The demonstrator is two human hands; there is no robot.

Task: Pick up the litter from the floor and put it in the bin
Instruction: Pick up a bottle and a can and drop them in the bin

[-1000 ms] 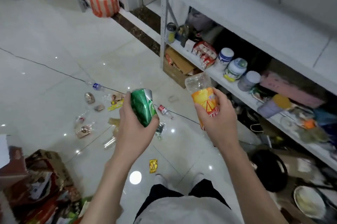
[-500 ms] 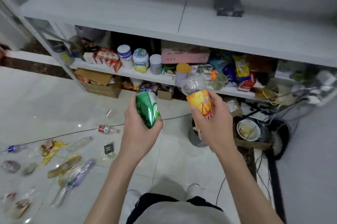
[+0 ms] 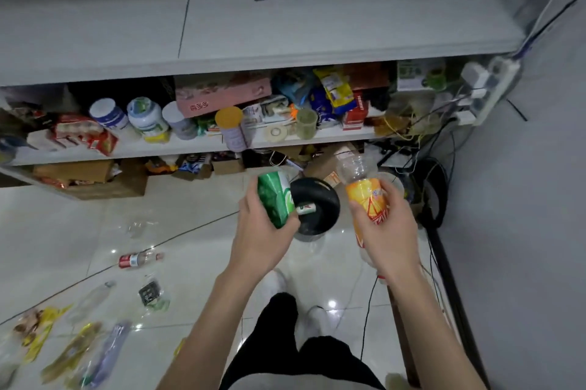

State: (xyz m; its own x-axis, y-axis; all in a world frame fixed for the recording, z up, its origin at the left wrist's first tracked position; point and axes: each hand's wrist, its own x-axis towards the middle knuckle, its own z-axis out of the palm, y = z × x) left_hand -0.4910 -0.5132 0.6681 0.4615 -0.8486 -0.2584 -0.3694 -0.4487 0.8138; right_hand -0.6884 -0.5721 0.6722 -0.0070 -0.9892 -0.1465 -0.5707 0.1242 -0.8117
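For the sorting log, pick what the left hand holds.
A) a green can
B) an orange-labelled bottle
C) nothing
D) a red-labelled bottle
A: the left hand grips the green can near the black bin, while the right hand holds the orange-labelled bottle.

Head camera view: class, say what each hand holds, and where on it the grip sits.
The left hand holds a green can round its lower half; the right hand holds an orange-labelled bottle round its labelled middle.
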